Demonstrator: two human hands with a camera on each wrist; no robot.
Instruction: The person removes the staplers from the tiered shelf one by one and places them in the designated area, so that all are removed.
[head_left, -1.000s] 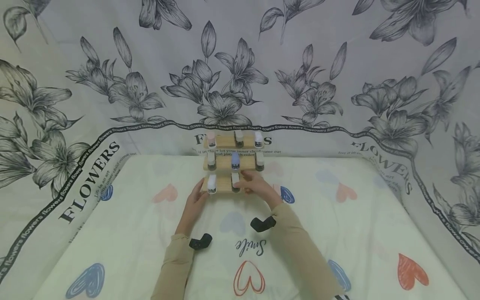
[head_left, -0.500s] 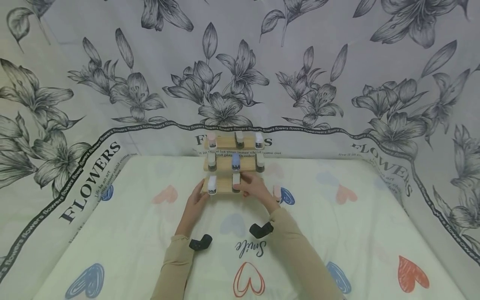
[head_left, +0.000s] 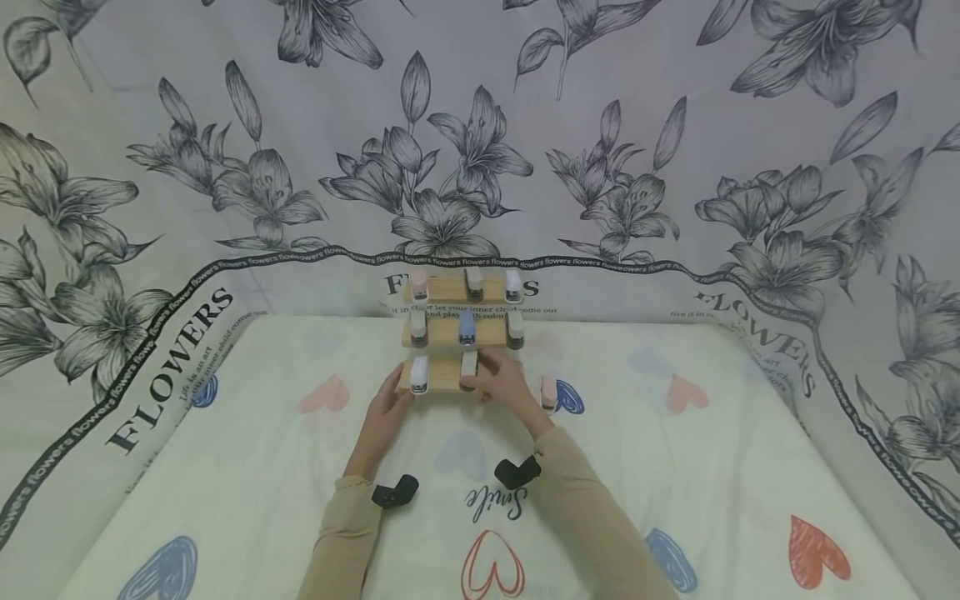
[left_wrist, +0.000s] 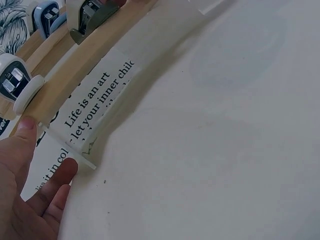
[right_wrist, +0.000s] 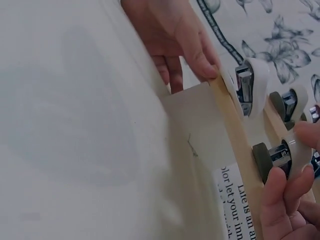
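Note:
A three-tier wooden display stand [head_left: 446,377] holds several mini staplers. My left hand [head_left: 388,407] grips the left end of its lowest tier; in the left wrist view the thumb [left_wrist: 26,129] lies on the wood and the fingers are below, beside a clear support. A white stapler [head_left: 419,373] sits just right of that thumb. On the same tier, my right hand [head_left: 501,379] pinches a mini stapler [right_wrist: 296,155] with a pale top and dark green base, its base standing on the wood. A blue stapler [head_left: 467,327] sits on the middle tier above it.
A pink stapler [head_left: 549,392] stands on the heart-print cloth [head_left: 420,517] to the right of the stand. Another pink stapler [head_left: 418,286] is at the top tier's left end. Behind the stand hangs a flower-print curtain [head_left: 585,225].
My right hand stays at the pale-and-green stapler, its wrist shifting slightly. The pink stapler on the cloth, earlier mostly hidden by the right arm, now shows fully. My left hand stays at the stand.

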